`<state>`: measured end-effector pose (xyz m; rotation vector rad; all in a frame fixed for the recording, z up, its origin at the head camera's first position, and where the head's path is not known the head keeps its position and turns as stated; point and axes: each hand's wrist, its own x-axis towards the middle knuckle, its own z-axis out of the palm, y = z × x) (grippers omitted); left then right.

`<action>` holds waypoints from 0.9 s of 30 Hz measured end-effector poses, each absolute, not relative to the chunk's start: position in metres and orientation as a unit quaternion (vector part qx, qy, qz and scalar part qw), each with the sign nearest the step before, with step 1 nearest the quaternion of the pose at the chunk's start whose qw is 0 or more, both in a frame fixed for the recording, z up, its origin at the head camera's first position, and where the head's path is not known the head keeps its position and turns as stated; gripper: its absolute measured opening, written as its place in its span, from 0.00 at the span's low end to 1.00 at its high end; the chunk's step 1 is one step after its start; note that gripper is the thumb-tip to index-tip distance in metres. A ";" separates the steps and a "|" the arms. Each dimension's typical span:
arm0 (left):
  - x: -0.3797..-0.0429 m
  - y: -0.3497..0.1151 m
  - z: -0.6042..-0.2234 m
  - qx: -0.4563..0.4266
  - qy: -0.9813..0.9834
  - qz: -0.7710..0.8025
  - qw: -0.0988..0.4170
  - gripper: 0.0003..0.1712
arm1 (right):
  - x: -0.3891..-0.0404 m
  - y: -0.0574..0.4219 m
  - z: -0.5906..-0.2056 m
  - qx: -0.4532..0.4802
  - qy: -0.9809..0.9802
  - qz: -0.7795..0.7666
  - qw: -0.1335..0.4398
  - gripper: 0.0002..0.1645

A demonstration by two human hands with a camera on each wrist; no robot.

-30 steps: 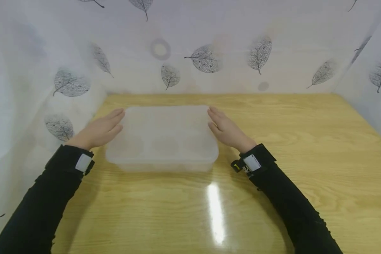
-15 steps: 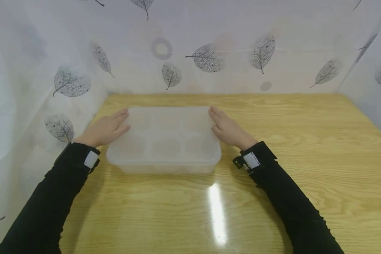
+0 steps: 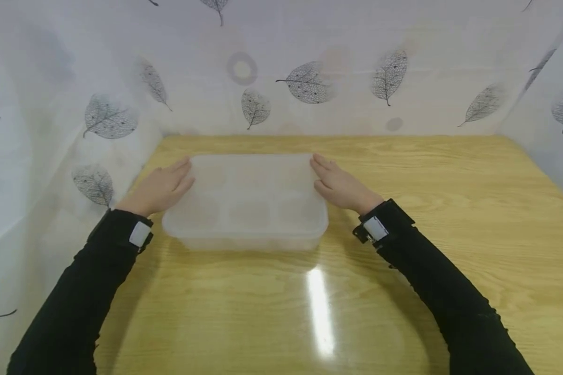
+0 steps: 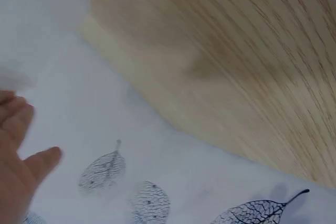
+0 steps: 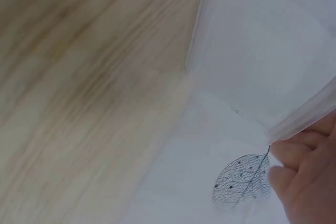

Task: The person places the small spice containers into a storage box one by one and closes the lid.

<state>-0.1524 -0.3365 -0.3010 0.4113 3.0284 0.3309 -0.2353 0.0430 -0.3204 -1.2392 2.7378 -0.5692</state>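
Observation:
A frosted white plastic box with a lid sits on the wooden table, and faint squarish compartments show through its top. At its left edge is my left hand, fingers extended forward and thumb near the lid. The left wrist view catches only part of that left hand, with no box in sight. On the opposite side, my right hand touches the box's right edge with straight fingers. In the right wrist view, the right hand's fingers lie against the box's rim, beside its pale wall.
Pale cloth printed with leaves hangs behind the wooden table and along both sides. The left drape stands close to my left arm. Table surface extends to the right and in front of the box, with a bright light reflection.
My left hand has moved slightly right, closer to the box's left edge. The right hand stays at its side of the box. The view has shifted a little.

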 end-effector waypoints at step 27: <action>-0.063 -0.313 -0.330 0.224 0.969 0.055 -0.091 0.37 | -0.149 0.064 -0.331 -0.590 0.786 -0.049 -0.179 0.36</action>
